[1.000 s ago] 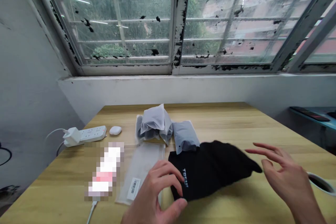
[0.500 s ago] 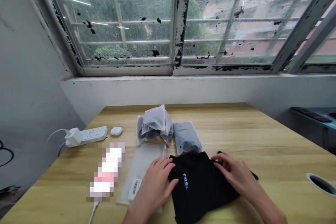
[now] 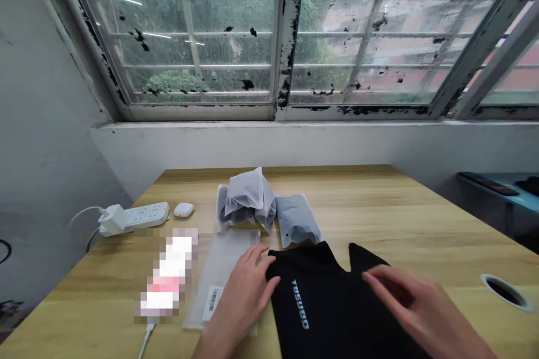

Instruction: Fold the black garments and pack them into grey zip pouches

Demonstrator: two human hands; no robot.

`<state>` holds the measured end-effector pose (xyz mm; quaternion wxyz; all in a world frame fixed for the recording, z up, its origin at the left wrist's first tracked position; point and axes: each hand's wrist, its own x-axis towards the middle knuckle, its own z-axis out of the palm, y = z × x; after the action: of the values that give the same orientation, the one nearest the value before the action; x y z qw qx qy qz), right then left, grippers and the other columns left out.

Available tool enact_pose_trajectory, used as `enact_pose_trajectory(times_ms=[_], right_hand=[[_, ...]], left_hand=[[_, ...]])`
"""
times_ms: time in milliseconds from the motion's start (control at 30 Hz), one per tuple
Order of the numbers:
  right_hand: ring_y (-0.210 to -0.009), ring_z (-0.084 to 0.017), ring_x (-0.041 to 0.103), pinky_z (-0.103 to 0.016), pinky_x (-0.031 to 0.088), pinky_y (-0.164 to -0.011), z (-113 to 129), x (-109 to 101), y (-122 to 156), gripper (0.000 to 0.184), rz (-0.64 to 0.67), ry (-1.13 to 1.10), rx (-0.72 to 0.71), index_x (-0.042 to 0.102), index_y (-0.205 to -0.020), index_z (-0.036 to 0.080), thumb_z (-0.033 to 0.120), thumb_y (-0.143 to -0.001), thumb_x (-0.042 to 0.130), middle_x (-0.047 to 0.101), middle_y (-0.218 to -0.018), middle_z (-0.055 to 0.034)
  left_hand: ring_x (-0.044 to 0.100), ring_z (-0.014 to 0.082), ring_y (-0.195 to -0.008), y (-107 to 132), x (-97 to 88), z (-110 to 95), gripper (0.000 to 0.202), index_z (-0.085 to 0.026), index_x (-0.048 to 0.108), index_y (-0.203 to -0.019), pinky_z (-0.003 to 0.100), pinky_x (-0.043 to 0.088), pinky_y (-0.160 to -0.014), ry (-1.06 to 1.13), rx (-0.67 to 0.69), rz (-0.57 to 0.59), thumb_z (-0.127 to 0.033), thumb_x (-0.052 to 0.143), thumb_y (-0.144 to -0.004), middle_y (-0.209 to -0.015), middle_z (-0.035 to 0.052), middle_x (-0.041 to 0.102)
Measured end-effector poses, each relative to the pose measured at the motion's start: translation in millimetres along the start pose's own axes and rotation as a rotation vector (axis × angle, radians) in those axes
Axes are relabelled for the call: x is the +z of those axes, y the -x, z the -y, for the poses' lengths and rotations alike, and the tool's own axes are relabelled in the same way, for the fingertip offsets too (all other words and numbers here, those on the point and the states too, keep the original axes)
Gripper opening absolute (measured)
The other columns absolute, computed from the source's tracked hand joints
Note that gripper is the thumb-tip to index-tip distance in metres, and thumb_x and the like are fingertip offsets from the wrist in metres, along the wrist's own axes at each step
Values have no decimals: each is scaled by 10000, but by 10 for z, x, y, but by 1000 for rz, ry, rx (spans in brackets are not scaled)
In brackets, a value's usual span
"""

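Observation:
A piece of black fabric (image 3: 328, 297) with pale lettering lies spread on the table, a notch in its far edge; its exact kind I cannot tell. Along its left edge rests my left hand (image 3: 244, 294), fingers stretched and thumb apart, touching the cloth without gripping it. On the right side my right hand (image 3: 421, 305) pinches the fabric between thumb and fingers. Partly under my left forearm is a flat clear plastic bag (image 3: 225, 258) with a barcode label (image 3: 213, 300).
Beyond the fabric sit frosted bags with dark contents (image 3: 248, 196) and another such bag (image 3: 298, 219). To the left are a blurred-out phone (image 3: 168, 275), a white earbud case (image 3: 184, 210) and a power strip (image 3: 145, 215). A cable hole (image 3: 507, 291) is at right.
My right hand has moved right and toward me, drawing the fabric's right side out flat. More lettering now shows. My left hand has stayed at the left edge.

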<state>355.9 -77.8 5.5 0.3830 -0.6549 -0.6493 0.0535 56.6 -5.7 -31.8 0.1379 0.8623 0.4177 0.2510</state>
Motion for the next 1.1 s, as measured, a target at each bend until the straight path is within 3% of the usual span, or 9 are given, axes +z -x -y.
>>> enact_pose_trajectory(times_ms=[33, 100, 167, 300, 467, 633, 833, 1100], right_hand=[[-525, -195, 677, -261, 566, -472, 49, 112, -27, 300, 104, -10, -84, 761, -771, 265, 464, -909, 586, 763, -700, -25], [-894, -238, 759, -328, 638, -775, 96, 338, -56, 297, 169, 26, -216, 768, -1062, 264, 331, -961, 497, 791, -1054, -69], [-1181, -265, 683, -412, 582, -991, 69, 546, -40, 380, 234, 101, -322, 690, -1278, 259, 263, -981, 454, 709, -1313, -80], [-1310, -292, 601, -442, 551, -1052, -55, 833, 71, 461, 338, 218, -437, 541, -1468, 266, 326, -1016, 472, 582, -1487, -67], [-1382, -303, 527, -462, 516, -1085, -34, 974, 123, 524, 378, 284, -531, 427, -1550, 241, 267, -1026, 434, 493, -1555, -87], [-1413, -319, 485, -495, 489, -1099, -41, 1076, 8, 539, 398, 296, -492, 402, -1562, 255, 287, -1025, 432, 460, -1580, -110], [-1442, -306, 448, -498, 478, -1113, -56, 1147, -249, 499, 391, 299, -497, 474, -1519, 199, 295, -1038, 377, 514, -1537, -145], [-1227, -324, 644, -503, 560, -1005, 20, 1126, -401, 407, 292, 268, -503, 658, -1324, 189, 284, -986, 451, 682, -1344, -151]], left_hand=[[627, 295, -1244, 7, -23, 9, 295, -218, 629, -1235, 487, 550, -1027, 18, -14, -30, -171, 580, -948, -1324, 130, 661], [643, 279, -1217, 39, -59, 56, 320, -232, 595, -1277, 477, 556, -1015, 25, -48, -82, -163, 511, -976, -1309, 124, 665], [651, 281, -1207, 92, -75, 140, 333, -222, 579, -1297, 483, 557, -1013, -13, -79, -101, -167, 458, -992, -1308, 133, 667], [607, 320, -1278, 219, -53, 327, 354, -183, 577, -1317, 514, 535, -1040, -141, -110, -66, -209, 457, -985, -1360, 169, 643], [546, 342, -1349, 295, -3, 410, 393, -201, 561, -1369, 531, 499, -1075, -190, -123, 0, -285, 488, -993, -1423, 160, 609], [550, 343, -1347, 293, 31, 428, 403, -218, 559, -1387, 536, 497, -1074, -184, -115, -6, -304, 482, -1001, -1426, 159, 610], [546, 358, -1347, 280, 64, 452, 419, -198, 553, -1400, 562, 491, -1075, -205, -129, 12, -289, 474, -998, -1435, 175, 599], [537, 335, -1359, 288, 110, 469, 414, -204, 535, -1412, 528, 481, -1093, -232, -115, -19, -308, 435, -1025, -1450, 154, 591]])
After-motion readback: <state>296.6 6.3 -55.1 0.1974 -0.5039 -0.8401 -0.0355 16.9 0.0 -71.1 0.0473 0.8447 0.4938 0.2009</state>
